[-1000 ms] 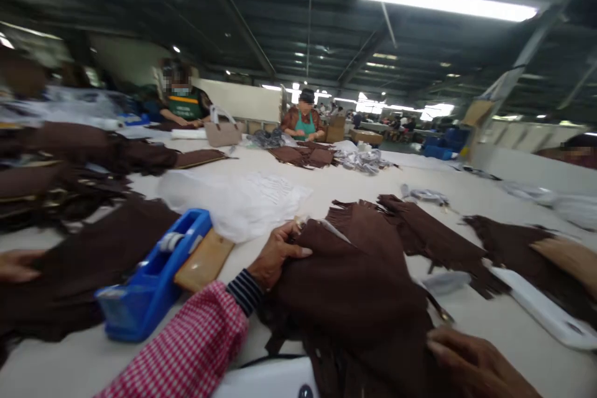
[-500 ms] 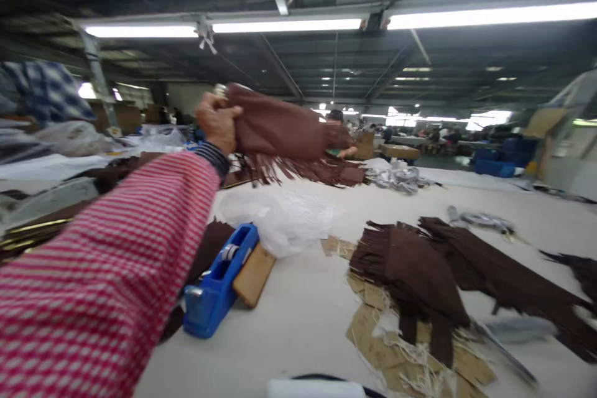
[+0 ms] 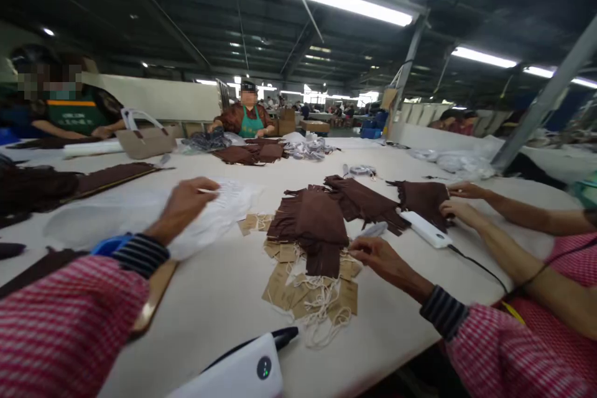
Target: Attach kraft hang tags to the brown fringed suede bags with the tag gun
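My left hand [image 3: 189, 202] is closed over a heap of white plastic bags [image 3: 224, 214], with a thin white edge of plastic pinched at its fingertips. My right hand [image 3: 382, 261] reaches in from the right with curled fingers at the edge of a brown fringed piece [image 3: 321, 217]. What lies between those fingertips is too small to make out. Under the brown piece are cardboard tags [image 3: 284, 283] with white strings [image 3: 326, 298]. Below my left wrist shows part of the blue tape dispenser [image 3: 112, 244], with a brown wooden block [image 3: 156, 295] beside it.
White power banks lie near the front edge [image 3: 237, 370] and at right [image 3: 426, 229], both with black cables. A co-worker's hands [image 3: 466, 205] touch another fringed piece [image 3: 423, 199]. More brown pieces [image 3: 107, 180] lie at left. A beige handbag [image 3: 144, 142] stands farther back, near two people.
The view has turned right. My left hand, which held up a brown fringed piece, has come down to the plastic bags without it. My right hand has come into view.
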